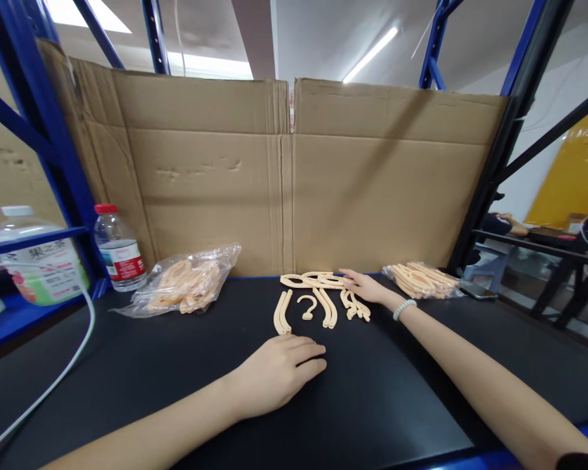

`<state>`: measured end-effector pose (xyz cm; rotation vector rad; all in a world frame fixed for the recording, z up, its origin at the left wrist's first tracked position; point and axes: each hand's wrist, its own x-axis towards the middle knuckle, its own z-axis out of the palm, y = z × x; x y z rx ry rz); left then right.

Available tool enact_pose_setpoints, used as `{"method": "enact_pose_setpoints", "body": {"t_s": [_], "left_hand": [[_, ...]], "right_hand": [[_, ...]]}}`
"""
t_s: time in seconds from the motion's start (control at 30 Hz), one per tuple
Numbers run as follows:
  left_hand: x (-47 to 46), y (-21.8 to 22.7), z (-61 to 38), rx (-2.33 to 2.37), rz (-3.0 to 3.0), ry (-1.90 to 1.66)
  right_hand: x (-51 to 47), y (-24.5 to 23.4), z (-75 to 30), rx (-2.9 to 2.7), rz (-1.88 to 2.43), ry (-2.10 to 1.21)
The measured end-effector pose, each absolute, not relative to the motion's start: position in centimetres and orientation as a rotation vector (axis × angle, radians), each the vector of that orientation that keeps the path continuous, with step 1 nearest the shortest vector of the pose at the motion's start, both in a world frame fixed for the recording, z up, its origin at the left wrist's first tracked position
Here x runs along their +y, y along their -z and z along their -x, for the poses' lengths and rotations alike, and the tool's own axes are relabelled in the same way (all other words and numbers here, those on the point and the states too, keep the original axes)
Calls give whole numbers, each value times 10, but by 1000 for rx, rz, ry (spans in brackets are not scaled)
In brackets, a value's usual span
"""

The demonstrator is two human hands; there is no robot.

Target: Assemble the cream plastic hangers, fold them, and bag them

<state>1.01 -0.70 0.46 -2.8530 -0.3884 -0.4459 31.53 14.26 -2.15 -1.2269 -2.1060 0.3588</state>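
My left hand (pixel 284 367) rests palm down on the black tabletop, fingers stretched out, holding nothing. Just beyond it lie two curved beige strips (pixel 282 313). To their right come a beige hook (pixel 308 307), another pair of curved strips (pixel 326 308) and a cluster of small beige pieces (pixel 355 305). Behind these lie long beige pieces with oval openings (pixel 306 281), close to the cardboard. My right hand (pixel 365 287), with a pale beaded bracelet (pixel 404 308) on its wrist, touches their right end, its fingers extended. Its palm side is hidden.
A clear bag of beige pieces (pixel 183 287) lies at left, another bag (pixel 421 281) at right beside a phone (pixel 477 290). A red-capped bottle (pixel 120 251), a larger bottle (pixel 39 261) and a white cable (pixel 85 333) are at far left. Cardboard (pixel 215 183) walls the back.
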Motion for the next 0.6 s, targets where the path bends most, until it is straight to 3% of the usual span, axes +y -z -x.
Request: {"method": "enact_pose_setpoints", "body": {"t_s": [0.47, 0.6], "left_hand": [[-5, -2, -8, -419, 2910, 512], [-4, -2, -5, -514, 2919, 707]], "right_hand": [[136, 12, -312, -1521, 1147, -541], [111, -11, -302, -1418, 1054, -680]]}}
